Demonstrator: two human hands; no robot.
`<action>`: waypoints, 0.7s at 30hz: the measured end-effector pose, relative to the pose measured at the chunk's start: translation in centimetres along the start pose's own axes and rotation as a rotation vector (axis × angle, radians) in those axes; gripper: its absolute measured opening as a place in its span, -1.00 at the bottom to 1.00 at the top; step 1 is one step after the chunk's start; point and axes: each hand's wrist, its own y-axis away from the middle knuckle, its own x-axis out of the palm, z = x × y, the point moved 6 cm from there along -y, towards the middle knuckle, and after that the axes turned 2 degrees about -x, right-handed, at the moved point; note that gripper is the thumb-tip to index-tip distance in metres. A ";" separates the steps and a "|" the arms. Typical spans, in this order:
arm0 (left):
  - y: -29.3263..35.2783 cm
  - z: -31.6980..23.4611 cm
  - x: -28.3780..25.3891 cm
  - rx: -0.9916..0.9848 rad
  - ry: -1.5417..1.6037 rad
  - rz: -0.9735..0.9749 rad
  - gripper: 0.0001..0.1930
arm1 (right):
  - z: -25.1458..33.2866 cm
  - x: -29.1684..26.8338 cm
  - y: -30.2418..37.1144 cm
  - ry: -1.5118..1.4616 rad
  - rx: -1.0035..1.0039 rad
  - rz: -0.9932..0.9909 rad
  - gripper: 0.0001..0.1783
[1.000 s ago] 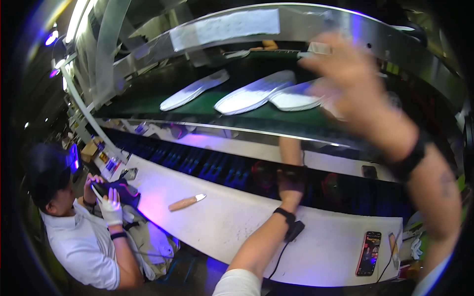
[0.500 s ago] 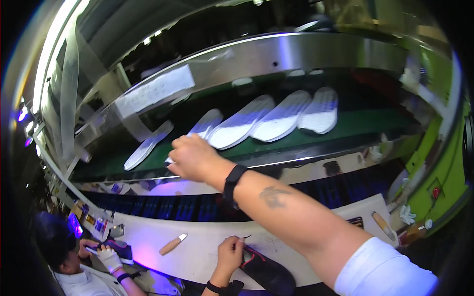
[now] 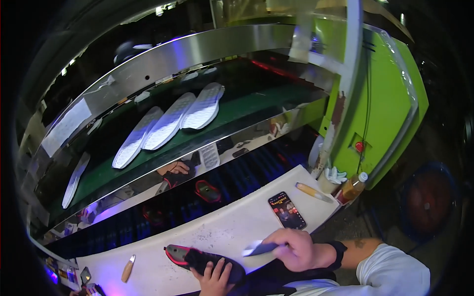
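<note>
My left hand (image 3: 216, 278) lies with its fingers over a black shoe (image 3: 201, 259) with red trim, gripping it on the near part of the white worktable (image 3: 232, 232). To the right of the shoe, my right hand (image 3: 295, 249) is closed round a pale, flat piece that looks like a white shoe sole (image 3: 258, 248). Its tip points toward the shoe, while the rest is hidden by the hand and blurred. On the green conveyor belt (image 3: 247, 106) lie three white soles side by side, the middle one (image 3: 170, 121) among them, and a single sole (image 3: 76, 180) farther left.
A phone (image 3: 287, 210) and a wooden-handled knife (image 3: 314, 192) lie right of my hands; another knife (image 3: 128, 268) lies left. A bottle (image 3: 352, 188) stands by the table's right end. A dark roller track (image 3: 163, 217) with a shoe (image 3: 207, 191) runs behind. A green machine housing (image 3: 380, 108) rises right.
My right hand has left the belt with one white sole and come back beside the shoe. My left hand now spreads over the shoe. The view has swung right.
</note>
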 end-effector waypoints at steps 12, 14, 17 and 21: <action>-9.8 -1.3 -6.1 -0.456 1.316 -0.524 -0.39 | 0.0 -0.9 0.1 -0.310 0.172 0.137 -0.51; -10.7 -2.9 -4.8 -0.433 1.381 -0.442 -0.41 | -1.0 0.0 0.0 -0.358 0.294 0.270 -0.48; -11.1 -2.9 -5.2 -0.353 1.305 -0.302 -0.26 | -2.8 -0.8 0.2 -0.461 0.289 0.235 -0.63; -8.9 -1.0 -7.1 -0.488 1.363 -0.329 -0.24 | -3.6 -2.0 0.7 -0.510 0.282 0.186 -0.59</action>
